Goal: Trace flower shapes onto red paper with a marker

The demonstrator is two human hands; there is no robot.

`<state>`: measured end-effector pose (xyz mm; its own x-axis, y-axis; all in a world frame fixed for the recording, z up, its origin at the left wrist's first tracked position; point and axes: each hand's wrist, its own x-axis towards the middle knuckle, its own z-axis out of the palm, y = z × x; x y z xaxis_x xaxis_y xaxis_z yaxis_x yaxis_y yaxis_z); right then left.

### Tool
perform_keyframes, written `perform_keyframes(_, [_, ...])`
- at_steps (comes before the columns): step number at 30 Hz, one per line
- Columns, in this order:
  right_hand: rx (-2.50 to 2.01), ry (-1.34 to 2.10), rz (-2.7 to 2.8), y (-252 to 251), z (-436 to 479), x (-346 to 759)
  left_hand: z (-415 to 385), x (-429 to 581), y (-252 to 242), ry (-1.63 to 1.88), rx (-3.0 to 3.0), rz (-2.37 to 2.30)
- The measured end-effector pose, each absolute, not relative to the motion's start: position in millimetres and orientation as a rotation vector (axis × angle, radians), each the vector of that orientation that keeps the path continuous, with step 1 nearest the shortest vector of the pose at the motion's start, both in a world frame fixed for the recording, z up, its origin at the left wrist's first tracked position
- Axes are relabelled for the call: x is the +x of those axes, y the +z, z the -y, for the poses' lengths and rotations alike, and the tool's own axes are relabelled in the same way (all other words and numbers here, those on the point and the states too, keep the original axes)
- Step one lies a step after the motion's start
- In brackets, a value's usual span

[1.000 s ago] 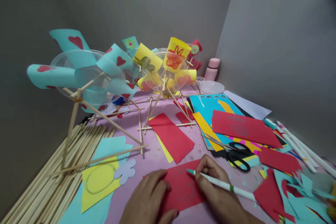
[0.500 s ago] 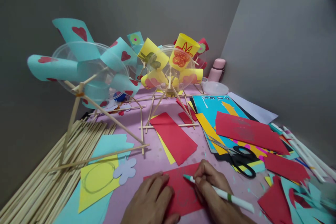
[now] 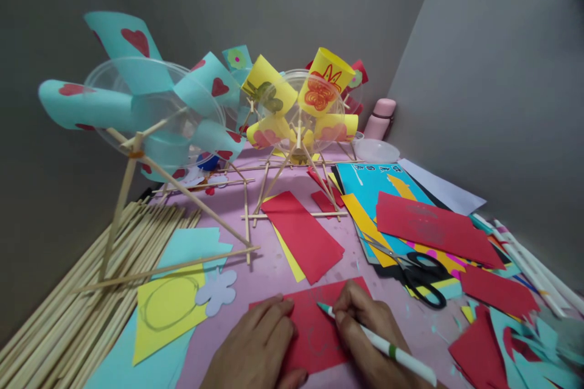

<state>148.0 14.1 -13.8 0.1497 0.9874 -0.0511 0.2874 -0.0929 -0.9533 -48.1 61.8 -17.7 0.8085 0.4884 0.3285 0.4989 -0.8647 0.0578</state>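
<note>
Head view shows flat red paper [image 3: 305, 319] marked with faint grey curves.

The left hand [image 3: 255, 343] and right hand [image 3: 371, 331] are bare, with slender fingers [image 3: 279, 323].

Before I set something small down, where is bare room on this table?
Bare table shows between the paper flower and the red strips, beyond the left hand; a narrower one between that hand and the yellow paper. It is crowded around the scissors and, far left, by the sticks.
</note>
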Motion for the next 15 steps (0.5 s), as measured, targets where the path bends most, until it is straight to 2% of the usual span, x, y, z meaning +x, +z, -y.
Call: perform_keyframes(15, [-1.59,1.002,1.34,-12,-13,148,-62,-52,-7,-0.38,-3.032,0.793])
